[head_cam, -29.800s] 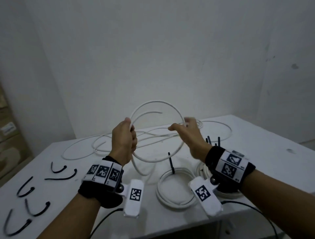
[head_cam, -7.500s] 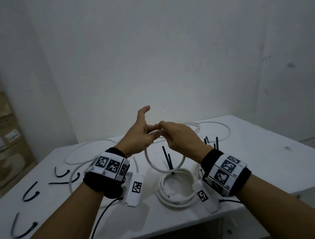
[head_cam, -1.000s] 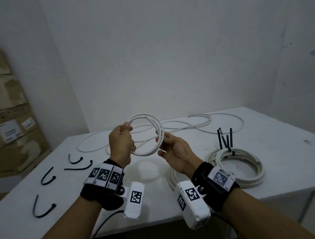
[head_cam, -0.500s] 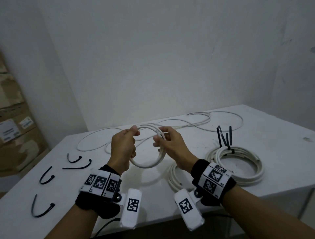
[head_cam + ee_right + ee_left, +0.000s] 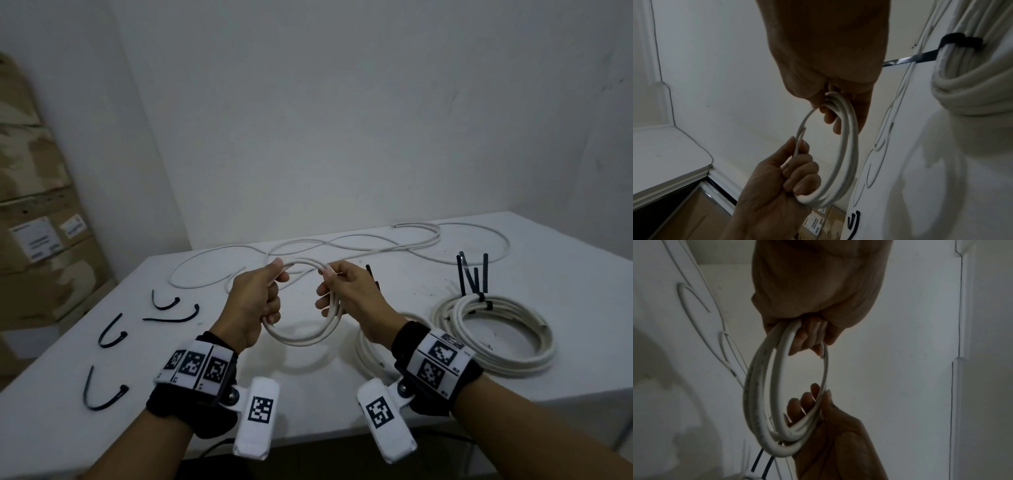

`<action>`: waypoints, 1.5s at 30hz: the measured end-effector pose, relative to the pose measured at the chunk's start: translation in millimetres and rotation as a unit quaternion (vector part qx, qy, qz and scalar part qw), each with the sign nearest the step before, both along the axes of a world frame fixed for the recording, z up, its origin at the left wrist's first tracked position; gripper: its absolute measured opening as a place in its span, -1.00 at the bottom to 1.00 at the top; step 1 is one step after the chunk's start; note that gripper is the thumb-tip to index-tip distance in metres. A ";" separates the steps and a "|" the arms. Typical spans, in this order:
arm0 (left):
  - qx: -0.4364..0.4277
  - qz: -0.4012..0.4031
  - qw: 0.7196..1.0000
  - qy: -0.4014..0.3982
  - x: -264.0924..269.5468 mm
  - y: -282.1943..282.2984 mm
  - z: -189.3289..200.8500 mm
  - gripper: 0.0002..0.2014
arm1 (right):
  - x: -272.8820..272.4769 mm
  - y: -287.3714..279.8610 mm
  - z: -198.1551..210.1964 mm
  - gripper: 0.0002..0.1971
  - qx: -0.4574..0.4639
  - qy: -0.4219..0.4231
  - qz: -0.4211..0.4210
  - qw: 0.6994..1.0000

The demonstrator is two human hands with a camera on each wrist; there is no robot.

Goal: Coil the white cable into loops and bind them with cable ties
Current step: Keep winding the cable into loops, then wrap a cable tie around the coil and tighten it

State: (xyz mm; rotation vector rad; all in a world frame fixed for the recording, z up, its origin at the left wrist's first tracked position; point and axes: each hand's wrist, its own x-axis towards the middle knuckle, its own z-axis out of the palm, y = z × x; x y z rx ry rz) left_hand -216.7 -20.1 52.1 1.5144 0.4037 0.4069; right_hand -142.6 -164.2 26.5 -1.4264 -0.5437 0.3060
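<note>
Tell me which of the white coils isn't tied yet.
The small coil held in the air between the left hand and right hand: no tie on it. The big coil on the table at right carries black ties.

White table point(image 5: 565, 260) carries loose cable point(image 5: 376, 244), tied coils point(image 5: 496, 329), black ties point(image 5: 171, 310).

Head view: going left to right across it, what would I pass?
Cardboard boxes → loose black cable ties → left hand → held white coil → right hand → tied coil.
</note>
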 end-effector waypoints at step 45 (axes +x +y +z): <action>-0.024 0.116 0.988 0.096 -98.5 195.8 5.9 -0.73 | 22.6 246.4 -19.2 -0.85 -0.539 -0.492 0.237 0.642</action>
